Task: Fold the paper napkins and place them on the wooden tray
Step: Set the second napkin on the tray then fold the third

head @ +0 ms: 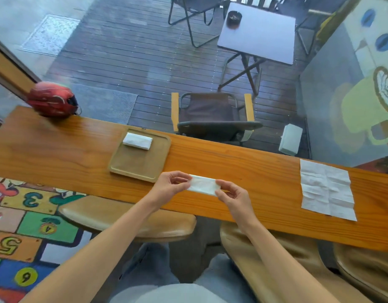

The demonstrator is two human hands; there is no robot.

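Now, head view:
left hand (169,184): fingers curled, pinching left end of folded napkin (203,185)
right hand (234,196): fingers curled, pinching right end of it
folded napkin: held between both hands over the counter (243,162), just beside wooden tray (142,165)
tray napkin (137,141): folded, at tray's far edge
flat napkin (327,190): unfolded, on counter, well right
helmet (53,99): red, counter's far left

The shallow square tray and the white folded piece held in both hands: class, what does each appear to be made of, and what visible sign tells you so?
The shallow square tray: probably wood, matte pale brown, with faint grain and rounded corners. The white folded piece pinched between the left hand and right hand: thin paper tissue, soft and matte, holding its folded shape.
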